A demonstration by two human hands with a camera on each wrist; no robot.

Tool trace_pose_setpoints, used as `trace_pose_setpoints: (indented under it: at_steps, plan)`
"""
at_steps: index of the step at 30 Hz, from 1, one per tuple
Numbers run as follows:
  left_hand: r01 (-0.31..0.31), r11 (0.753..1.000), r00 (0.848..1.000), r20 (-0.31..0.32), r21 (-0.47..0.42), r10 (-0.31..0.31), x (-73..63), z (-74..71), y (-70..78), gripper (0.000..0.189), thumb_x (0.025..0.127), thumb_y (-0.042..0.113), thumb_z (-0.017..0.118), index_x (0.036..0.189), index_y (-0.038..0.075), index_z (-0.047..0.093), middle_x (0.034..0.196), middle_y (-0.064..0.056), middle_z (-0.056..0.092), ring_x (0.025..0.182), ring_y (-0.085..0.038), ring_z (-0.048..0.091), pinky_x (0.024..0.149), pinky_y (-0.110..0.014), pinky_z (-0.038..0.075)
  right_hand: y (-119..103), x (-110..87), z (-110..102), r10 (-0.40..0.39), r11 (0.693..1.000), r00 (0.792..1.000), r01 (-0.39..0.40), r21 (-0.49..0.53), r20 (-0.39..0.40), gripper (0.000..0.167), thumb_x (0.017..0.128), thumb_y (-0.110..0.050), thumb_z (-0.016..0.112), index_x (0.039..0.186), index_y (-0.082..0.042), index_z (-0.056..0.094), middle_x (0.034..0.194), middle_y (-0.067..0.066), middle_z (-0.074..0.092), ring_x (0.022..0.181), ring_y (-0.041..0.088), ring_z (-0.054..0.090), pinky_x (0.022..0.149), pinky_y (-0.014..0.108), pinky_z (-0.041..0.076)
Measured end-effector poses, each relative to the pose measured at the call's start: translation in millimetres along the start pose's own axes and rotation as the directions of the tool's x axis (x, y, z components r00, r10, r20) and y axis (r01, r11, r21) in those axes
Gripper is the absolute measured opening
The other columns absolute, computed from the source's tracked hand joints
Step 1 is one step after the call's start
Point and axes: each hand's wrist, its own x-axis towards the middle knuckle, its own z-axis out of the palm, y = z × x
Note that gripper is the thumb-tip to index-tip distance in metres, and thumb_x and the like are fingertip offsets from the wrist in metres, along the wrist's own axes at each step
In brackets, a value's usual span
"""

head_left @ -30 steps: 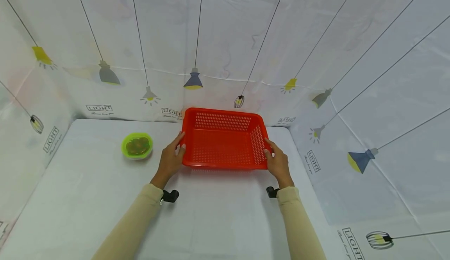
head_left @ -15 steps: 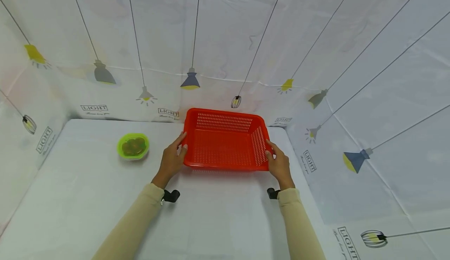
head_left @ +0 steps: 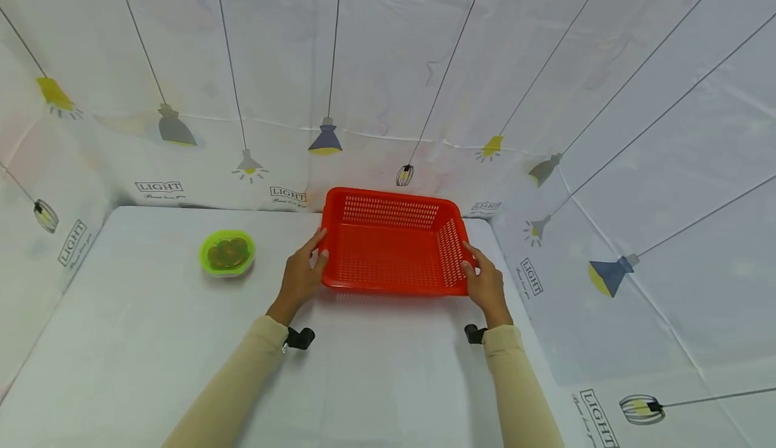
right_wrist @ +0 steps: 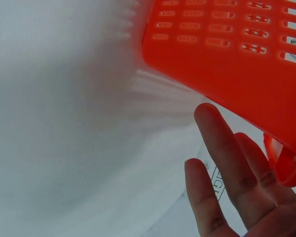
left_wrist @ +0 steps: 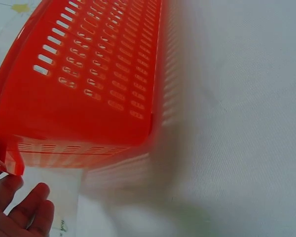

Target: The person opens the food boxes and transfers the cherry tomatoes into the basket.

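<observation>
A red plastic basket [head_left: 388, 252] with slotted walls stands upright, close over the white table near the back wall. My left hand [head_left: 301, 276] grips its left rim; the thumb lies at the near side of that rim. On the opposite end, my right hand [head_left: 486, 283] holds the right rim, thumb over the edge. In the left wrist view, the basket's side [left_wrist: 79, 98] fills the upper left, with curled fingers [left_wrist: 32, 205] under the rim. In the right wrist view, several fingers [right_wrist: 227, 163] extend below the rim. Whether the base touches the table cannot be told.
A small bowl [head_left: 227, 254] with a lime-green rim and brownish-green contents stands left of the basket on the white table [head_left: 151, 340]. Behind and to the right rise walls [head_left: 388, 84] covered in lamp-printed sheeting. A black camera mount [head_left: 300, 338] sits at the left wrist.
Both hands have shifted the basket slightly to the right, so its gap to the bowl has widened. The head view has turned a little. The grip on both rims looks the same.
</observation>
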Motion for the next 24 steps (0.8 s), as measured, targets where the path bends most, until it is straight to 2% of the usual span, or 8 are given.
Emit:
trace_pose_setpoints:
  at_steps: [14,24]
  plan:
    - [0.012,1.0,1.0,-0.011,-0.014,-0.013,0.2,13.9,4.8,0.055,0.111,0.018,0.056,0.164,0.014,0.042,0.17,-0.006,0.041,0.154,-0.031,0.046,0.123,-0.053,0.041,9,7.3,-8,0.041,0.999,0.999,-0.042,0.033,0.007,0.056,0.112,-0.023,0.055,0.164,-0.039,0.041,0.153,0.023,0.058,0.112,0.039,0.069,0.084,0.046,0.066]
    - [0.031,0.999,0.999,-0.016,-0.012,-0.031,-0.6,20.2,9.6,0.055,0.111,0.02,0.057,0.164,0.017,0.043,0.169,-0.004,0.042,0.155,-0.03,0.045,0.123,-0.053,0.04,15,12.2,-11,0.036,0.998,0.999,-0.037,0.048,0.011,0.055,0.112,-0.024,0.055,0.163,-0.04,0.042,0.146,0.024,0.062,0.107,0.04,0.071,0.077,0.042,0.066]
